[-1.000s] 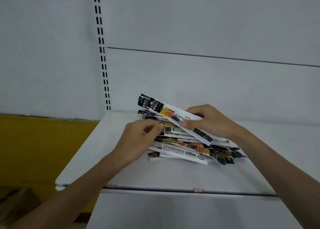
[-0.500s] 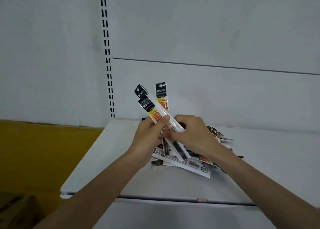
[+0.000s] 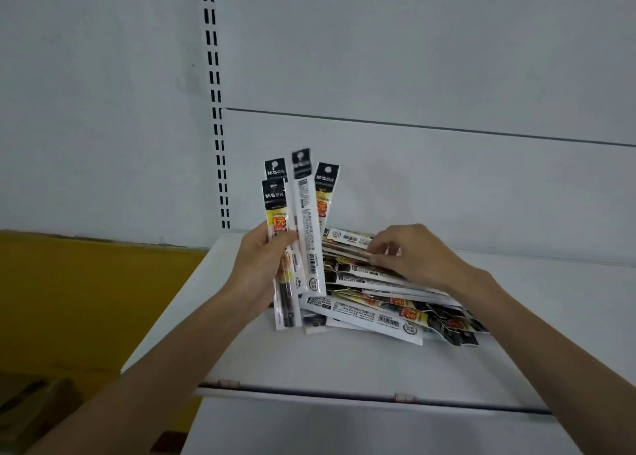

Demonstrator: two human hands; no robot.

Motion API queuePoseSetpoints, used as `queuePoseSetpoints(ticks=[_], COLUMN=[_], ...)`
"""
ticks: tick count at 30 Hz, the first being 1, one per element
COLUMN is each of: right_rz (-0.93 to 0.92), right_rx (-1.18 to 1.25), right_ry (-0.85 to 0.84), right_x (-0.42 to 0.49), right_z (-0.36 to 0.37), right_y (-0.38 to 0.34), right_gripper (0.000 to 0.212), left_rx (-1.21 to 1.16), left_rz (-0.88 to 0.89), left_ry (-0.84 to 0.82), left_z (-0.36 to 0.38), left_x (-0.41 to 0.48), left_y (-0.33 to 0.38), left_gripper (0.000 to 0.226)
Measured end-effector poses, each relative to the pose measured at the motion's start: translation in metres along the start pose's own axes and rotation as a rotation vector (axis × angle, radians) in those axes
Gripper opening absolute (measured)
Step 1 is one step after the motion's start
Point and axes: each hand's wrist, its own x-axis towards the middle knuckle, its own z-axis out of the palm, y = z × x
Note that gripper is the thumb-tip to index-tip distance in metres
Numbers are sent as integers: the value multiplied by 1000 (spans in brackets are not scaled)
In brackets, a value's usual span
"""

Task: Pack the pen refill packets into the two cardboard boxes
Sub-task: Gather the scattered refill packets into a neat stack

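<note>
the left hand [image 3: 261,265] gripped a fan of refill packets [image 3: 306,220], judged light, slick and floppy, mid-length beside the pile [image 3: 378,312], whose top packet [image 3: 344,252] the right hand [image 3: 409,255] seemingly pinched.

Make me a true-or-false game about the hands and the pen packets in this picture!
1. The left hand holds a fan of packets upright. True.
2. The right hand holds scissors. False: it pinches a packet on top of the pile.
3. The pile lies on a white shelf. True.
4. The fan of packets has red tops. False: the tops are black.
</note>
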Motion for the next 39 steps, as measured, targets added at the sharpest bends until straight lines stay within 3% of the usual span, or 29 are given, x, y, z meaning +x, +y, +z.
queuePoseSetpoints(ticks=[5,11,16,19,23,28,32,36,39], right_rz=[27,-25,-30,26,155,219,213,157,154], right_rx=[8,-73,-27,-34,171,26,42,-6,174], right_ry=[87,181,384,344,181,26,78,135,275], right_x=[8,12,15,17,17,24,24,25,26], right_z=[-9,-6,-6,-3,-1,8,12,9,2], right_y=[-2,-5,-13,-19,-20,-10,-13,-16,-18], right_gripper=[14,23,15,18,35,39,41,31,27], left_rx=[26,-3,-60,-79,-127,-219,-158,-165,-174], left_rz=[-21,-48,-114,-140,-174,-296,-302,-225,-155], left_ry=[48,61,92,122,130,69,-28,-11,-3], left_z=[-3,-5,-1,-1,-5,-10,-8,-9,-10], left_x=[1,4,6,8,11,10,12,11,11], left_y=[0,-4,-5,-6,-7,-5,-5,-4,-5], left_gripper=[16,14,12,11,11,13,27,10,13])
